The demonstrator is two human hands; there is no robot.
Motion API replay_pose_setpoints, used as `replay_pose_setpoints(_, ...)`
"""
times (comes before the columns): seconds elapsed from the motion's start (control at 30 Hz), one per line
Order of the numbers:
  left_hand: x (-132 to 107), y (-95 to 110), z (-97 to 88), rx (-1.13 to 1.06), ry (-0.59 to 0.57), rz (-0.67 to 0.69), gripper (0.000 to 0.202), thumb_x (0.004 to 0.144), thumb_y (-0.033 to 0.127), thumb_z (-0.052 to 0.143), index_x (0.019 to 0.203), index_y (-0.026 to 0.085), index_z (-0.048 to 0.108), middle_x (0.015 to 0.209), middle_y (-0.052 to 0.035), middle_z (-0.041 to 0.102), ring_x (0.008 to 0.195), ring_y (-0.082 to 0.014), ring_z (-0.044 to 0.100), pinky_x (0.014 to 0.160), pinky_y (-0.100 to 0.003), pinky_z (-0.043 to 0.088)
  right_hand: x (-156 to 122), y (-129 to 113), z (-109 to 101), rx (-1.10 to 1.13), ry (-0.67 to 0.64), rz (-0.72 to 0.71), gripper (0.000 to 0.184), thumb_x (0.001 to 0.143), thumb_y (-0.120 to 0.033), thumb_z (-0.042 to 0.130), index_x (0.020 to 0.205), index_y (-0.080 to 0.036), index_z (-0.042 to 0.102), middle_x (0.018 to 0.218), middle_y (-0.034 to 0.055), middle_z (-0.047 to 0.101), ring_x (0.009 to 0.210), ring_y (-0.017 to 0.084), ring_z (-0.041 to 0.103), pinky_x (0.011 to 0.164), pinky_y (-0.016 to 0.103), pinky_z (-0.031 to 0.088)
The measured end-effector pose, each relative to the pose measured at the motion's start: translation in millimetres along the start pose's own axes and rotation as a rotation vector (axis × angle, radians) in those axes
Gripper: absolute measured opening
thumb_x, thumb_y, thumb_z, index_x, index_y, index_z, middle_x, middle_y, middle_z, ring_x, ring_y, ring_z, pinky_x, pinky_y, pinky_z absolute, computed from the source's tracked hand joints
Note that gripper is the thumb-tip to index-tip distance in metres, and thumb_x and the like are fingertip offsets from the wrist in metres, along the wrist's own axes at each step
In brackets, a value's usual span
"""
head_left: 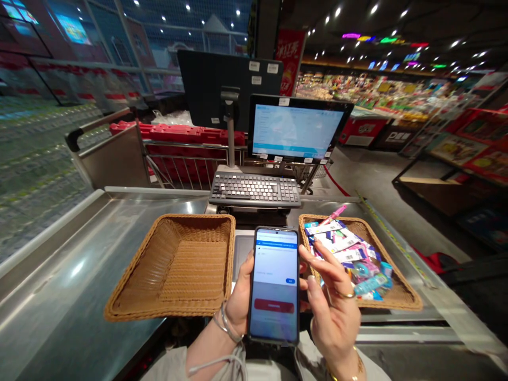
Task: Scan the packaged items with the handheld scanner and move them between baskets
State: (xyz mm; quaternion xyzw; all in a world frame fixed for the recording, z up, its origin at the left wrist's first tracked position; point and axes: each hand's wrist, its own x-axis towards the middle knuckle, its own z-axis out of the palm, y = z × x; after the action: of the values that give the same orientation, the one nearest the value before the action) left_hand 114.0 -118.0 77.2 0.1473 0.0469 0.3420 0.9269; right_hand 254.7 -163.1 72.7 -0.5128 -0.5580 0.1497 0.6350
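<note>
My left hand (238, 296) is closed around a smartphone (274, 286), its thumb along the left edge and fingertips showing at the right edge. The lit screen faces me, with a blue band near the top and a red button low down. My right hand (337, 312) is beside the phone's right edge, fingers apart and holding nothing; whether a fingertip touches the phone I cannot tell. Behind it, a wicker basket (413, 301) holds a pile of small colourful packets (343, 241) and blue-capped plastic items. On the left, another wicker basket (190, 270) has nothing in it.
A keyboard (254, 190) sits beyond the baskets, below a lit monitor (296, 129) and a dark display seen from behind (210, 87). The baskets rest on a metal counter (71, 264). Red shopping carts (178, 132) stand behind it, and shelves (468, 153) are at the right.
</note>
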Motion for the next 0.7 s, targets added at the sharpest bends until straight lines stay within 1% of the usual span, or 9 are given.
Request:
replay_pose_setpoints(0.13,-0.6,-0.8,2.1,0.005,0.009,0.0,0.064,0.09,0.061,0.042,0.121,0.01,0.066,0.113,-0.0158,0.072,0.112,-0.0311,0.064,0.106,-0.046,0.037,0.3,-0.8,0.3,-0.008,0.006,0.0,0.027,0.09,-0.029,0.055,0.116,-0.022,0.058,0.129,0.0126,0.062,0.138,0.029,0.04,0.11,0.058,0.035)
replay_pose_setpoints(0.33,-1.3,-2.5,-2.2,-0.01,0.015,-0.003,0.065,0.091,0.061,0.041,0.126,0.011,0.063,0.116,-0.0162,0.071,0.114,-0.0313,0.062,0.106,-0.046,0.037,-0.8,0.9,-1.6,0.007,-0.018,-0.011,0.028,0.09,-0.024,0.054,0.118,-0.022,0.058,0.13,0.0114,0.061,0.14,0.028,0.037,0.113,0.059,0.031)
replay_pose_setpoints(0.5,-2.1,-2.9,-4.4,-0.008,0.009,0.001,0.066,0.09,0.061,0.043,0.13,0.011,0.059,0.118,-0.0161,0.07,0.115,-0.0318,0.061,0.106,-0.047,0.036,-1.2,-0.3,-2.3,-0.015,-0.012,-0.02,0.03,0.09,-0.024,0.053,0.119,-0.022,0.057,0.133,0.0117,0.059,0.14,0.028,0.038,0.111,0.058,0.034)
replay_pose_setpoints(0.6,-2.5,-4.4,-3.9,0.0,0.026,0.008,0.065,0.09,0.06,0.044,0.132,0.012,0.058,0.118,-0.0157,0.07,0.115,-0.0317,0.062,0.106,-0.046,0.036,1.2,-2.9,-4.1,-0.069,-0.014,-0.08,0.032,0.089,-0.021,0.053,0.121,-0.022,0.056,0.129,0.0111,0.061,0.139,0.029,0.038,0.11,0.058,0.034)
replay_pose_setpoints(0.7,-2.0,-6.2,-1.6,0.0,0.049,-0.001,0.064,0.09,0.058,0.046,0.133,0.012,0.057,0.12,-0.015,0.07,0.116,-0.0312,0.061,0.107,-0.044,0.036,5.4,-6.7,-6.7,-0.159,-0.057,-0.181,0.033,0.088,-0.018,0.054,0.121,-0.022,0.056,0.125,0.0093,0.064,0.139,0.03,0.037,0.111,0.061,0.031)
